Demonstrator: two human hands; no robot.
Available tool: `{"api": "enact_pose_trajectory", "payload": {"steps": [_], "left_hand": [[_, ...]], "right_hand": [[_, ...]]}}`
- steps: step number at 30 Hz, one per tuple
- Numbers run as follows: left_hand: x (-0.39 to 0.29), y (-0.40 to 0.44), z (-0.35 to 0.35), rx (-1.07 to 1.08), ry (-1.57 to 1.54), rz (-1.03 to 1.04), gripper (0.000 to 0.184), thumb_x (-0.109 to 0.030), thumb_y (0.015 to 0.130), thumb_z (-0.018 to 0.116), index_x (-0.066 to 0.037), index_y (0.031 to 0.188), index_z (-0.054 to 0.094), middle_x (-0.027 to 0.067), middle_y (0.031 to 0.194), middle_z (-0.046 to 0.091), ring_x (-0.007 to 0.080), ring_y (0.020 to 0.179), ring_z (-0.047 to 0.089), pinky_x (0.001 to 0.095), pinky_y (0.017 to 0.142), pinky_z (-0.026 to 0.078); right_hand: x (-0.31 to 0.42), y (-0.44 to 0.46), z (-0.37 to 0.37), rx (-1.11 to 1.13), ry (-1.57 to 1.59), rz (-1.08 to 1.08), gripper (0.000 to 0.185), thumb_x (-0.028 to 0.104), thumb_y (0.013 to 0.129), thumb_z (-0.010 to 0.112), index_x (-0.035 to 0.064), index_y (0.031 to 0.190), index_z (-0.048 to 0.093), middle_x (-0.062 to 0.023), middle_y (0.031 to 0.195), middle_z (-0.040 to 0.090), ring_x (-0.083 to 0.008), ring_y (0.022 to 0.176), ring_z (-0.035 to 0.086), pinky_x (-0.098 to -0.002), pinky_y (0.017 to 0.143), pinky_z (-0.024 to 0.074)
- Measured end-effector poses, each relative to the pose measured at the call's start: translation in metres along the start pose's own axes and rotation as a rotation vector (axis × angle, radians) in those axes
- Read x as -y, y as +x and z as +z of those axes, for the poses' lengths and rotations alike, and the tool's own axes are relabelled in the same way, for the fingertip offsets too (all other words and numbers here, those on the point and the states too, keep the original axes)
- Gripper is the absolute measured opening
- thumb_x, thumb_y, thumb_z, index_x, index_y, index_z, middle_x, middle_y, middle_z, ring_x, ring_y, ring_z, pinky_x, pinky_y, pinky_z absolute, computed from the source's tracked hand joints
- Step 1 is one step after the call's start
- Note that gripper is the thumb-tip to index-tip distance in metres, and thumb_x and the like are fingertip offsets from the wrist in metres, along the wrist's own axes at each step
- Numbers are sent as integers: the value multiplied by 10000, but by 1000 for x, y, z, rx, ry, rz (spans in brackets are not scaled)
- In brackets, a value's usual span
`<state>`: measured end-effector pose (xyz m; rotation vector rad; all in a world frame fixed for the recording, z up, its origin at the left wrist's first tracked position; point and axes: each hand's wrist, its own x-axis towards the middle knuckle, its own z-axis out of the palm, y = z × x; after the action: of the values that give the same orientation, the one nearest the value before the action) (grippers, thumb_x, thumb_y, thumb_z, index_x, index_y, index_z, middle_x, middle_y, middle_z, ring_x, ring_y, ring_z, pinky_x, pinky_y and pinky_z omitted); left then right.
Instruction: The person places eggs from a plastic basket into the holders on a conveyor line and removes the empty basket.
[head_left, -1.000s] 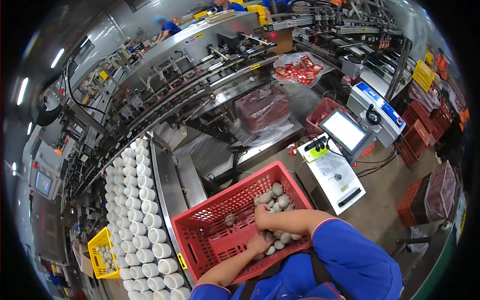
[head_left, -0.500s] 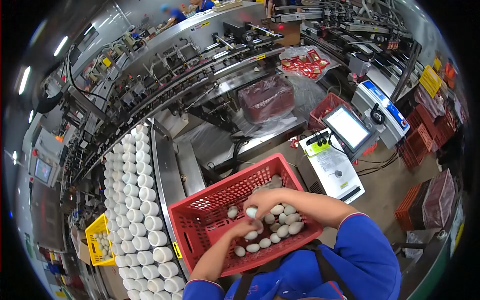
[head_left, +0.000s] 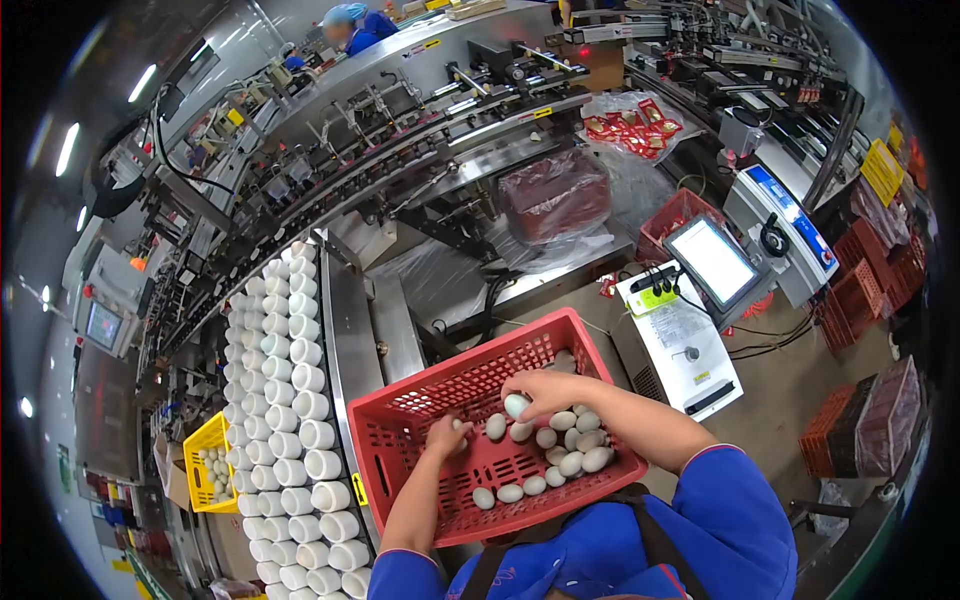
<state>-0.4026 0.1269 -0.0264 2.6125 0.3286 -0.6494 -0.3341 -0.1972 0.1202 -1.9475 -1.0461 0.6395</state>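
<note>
A red plastic crate sits in front of me with several pale eggs on its bottom, mostly toward the right and near sides. Over the crate's middle, my right hand grips a bluish-white egg in its fingertips, just above other eggs. My left hand is closed at the crate's left part; a small pale patch of an egg shows at its fingers, the rest hidden. One loose egg lies between the two hands.
Left of the crate runs a conveyor with rows of white cups, edged by a metal rail. A yellow crate of eggs stands beyond. At right are a white machine and a screen. A person is at the back.
My left hand has moved left, away from my right hand, toward the crate's left side. My right hand keeps its egg and has shifted slightly. The camera view has turned a little.
</note>
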Motion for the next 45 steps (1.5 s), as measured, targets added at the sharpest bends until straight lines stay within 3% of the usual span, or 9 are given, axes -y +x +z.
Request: {"api": "enact_pose_trajectory", "payload": {"steps": [4,10,22,34,35,38,42,43,45], "left_hand": [[-39,-13,10,127,236,30,721,-689,803,619,-183,1313,566,183,1206,642,372,1139,609,470,943,499],[-87,-19,11,375,433,163,704,-665,812,635,-203,1337,555,149,1208,649,345,1148,605,469,944,492],[-126,-29,35,210,317,100,566,-577,843,626,-150,1213,654,214,1313,565,370,1178,575,454,951,487],[-143,-20,31,493,419,-10,771,-595,724,686,-230,1383,518,105,1345,581,261,1208,589,410,955,502],[-101,2,65,410,341,157,716,-581,736,672,-223,1345,556,114,1333,590,281,1211,583,410,965,494],[-119,-32,23,311,196,117,663,-613,730,666,-175,1227,646,148,1231,649,314,1130,626,419,936,512],[-106,-91,-35,223,-479,211,421,-413,795,744,-84,1056,710,135,940,722,245,882,692,406,819,546],[-113,-116,-57,142,-523,337,327,-285,821,749,-56,1050,705,103,934,714,198,882,666,382,820,533],[-109,-161,-89,58,-576,454,380,-307,839,740,-44,1107,679,112,1026,690,198,988,630,362,902,494]], "right_hand": [[-4,2,5,42,-66,25,487,252,724,742,60,1151,607,-155,1136,624,-331,1084,594,-429,937,467],[-5,2,7,57,-172,33,535,276,703,762,72,1173,606,-155,1126,621,-344,1103,576,-448,943,443],[-5,2,4,17,-174,16,467,247,697,736,111,1128,620,-141,1100,614,-346,1061,602,-450,891,484],[8,-1,3,-3,-77,-105,489,207,702,731,90,1150,574,-140,1096,580,-346,1062,579,-446,895,476],[6,-1,4,-27,-58,-127,490,198,698,730,91,1147,565,-137,1096,572,-344,1059,576,-443,896,476],[8,0,5,-85,-28,-165,485,191,693,732,89,1135,562,-136,1090,569,-345,1045,575,-437,890,481],[13,6,-1,-190,28,-193,500,175,686,767,55,1136,586,-147,1133,604,-315,1097,582,-405,951,470],[8,6,1,-233,35,-200,533,164,686,779,45,1169,589,-151,1186,607,-298,1135,581,-392,984,458],[25,1,-17,-297,62,-123,511,125,691,773,41,1165,600,-127,1115,638,-265,1062,615,-368,949,474]]}}
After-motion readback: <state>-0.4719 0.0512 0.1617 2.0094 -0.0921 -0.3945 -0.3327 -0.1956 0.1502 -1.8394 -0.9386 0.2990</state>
